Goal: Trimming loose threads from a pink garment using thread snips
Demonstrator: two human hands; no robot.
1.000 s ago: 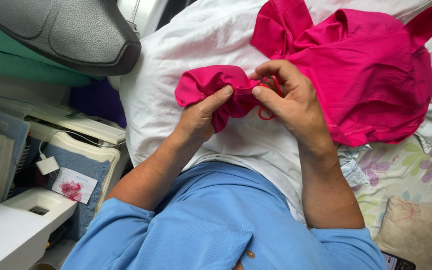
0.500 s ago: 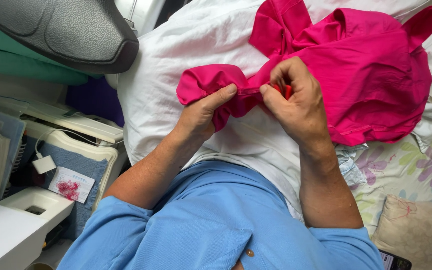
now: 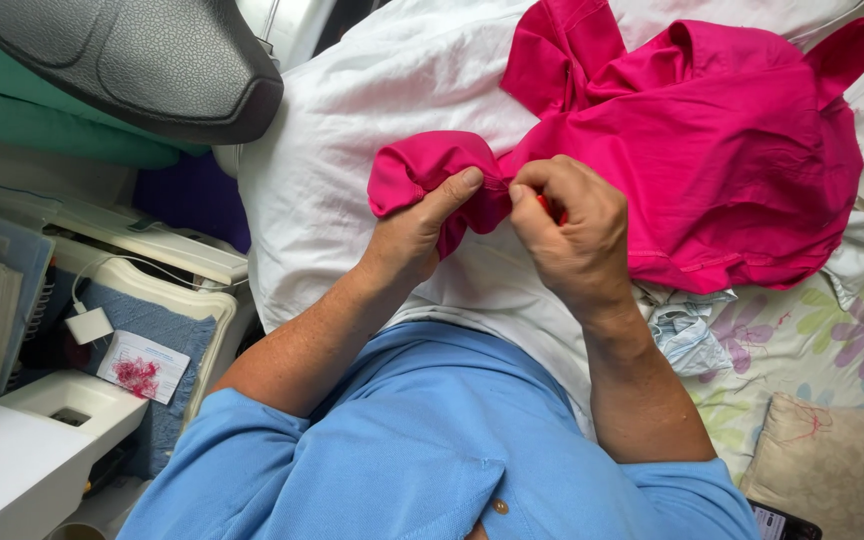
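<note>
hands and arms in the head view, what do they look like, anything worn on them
Both the left hand and the right hand are bare: no gloves, rings, watch or bracelets show. The forearms are bare too. Short light blue sleeves of a light blue shirt cover the upper arms.

Single head-worn view, aimed steeply down over the wearer's blue shirt [image 3: 422,450], both forearms seen close from above, white pillow [image 3: 372,130] and pink garment [image 3: 712,150] filling the upper frame, shelf clutter caught at left edge, no second view
</note>
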